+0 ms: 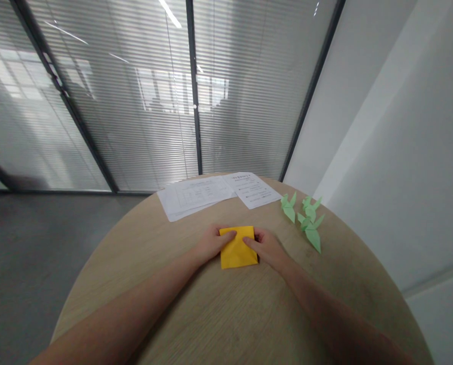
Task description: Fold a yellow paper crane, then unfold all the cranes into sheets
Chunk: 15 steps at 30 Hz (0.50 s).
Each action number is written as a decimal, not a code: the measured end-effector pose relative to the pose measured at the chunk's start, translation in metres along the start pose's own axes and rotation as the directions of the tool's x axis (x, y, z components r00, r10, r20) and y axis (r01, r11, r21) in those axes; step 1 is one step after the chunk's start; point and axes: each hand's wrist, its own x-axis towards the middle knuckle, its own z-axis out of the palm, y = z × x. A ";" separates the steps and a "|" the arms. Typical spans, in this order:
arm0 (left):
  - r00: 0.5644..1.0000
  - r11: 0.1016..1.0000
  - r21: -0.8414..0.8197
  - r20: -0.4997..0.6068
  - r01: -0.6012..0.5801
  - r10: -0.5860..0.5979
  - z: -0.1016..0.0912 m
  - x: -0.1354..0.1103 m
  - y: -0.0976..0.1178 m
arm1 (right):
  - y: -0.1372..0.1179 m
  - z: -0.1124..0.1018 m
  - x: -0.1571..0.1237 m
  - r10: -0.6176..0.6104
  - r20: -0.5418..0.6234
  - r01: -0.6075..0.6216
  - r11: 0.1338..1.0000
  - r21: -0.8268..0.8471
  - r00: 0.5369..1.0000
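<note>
From where I stand, I see a yellow folded paper square (239, 257) at the middle of the round worktop (230, 319), between the person's two hands. The left hand (212, 242) grasps its left side and the right hand (267, 247) its right, both thumbs lying on the upper face, the other fingers mostly hidden around the edges. Beyond them lie printed white sheets (199, 195), partly overlapping. Over by the right hand, three pale green paper birds (313, 237) sit close together.
</note>
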 end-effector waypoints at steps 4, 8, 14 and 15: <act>0.995 0.997 -0.083 -0.101 -0.006 -0.002 -0.001 0.002 -0.001 | -0.002 0.000 0.001 -0.014 0.076 0.010 0.999 0.050 0.997; 0.990 0.980 -0.201 -0.140 0.005 -0.034 -0.002 0.002 0.001 | 0.002 -0.002 0.002 0.017 0.017 -0.017 1.000 -0.011 1.000; 0.974 0.914 -0.406 -0.211 -0.006 -0.087 -0.005 0.006 0.004 | 0.004 -0.002 0.002 0.039 -0.026 -0.041 0.997 -0.069 0.999; 0.971 0.906 -0.424 -0.219 -0.003 -0.099 -0.005 0.007 0.004 | 0.004 -0.002 0.002 0.038 -0.023 -0.040 0.997 -0.070 0.999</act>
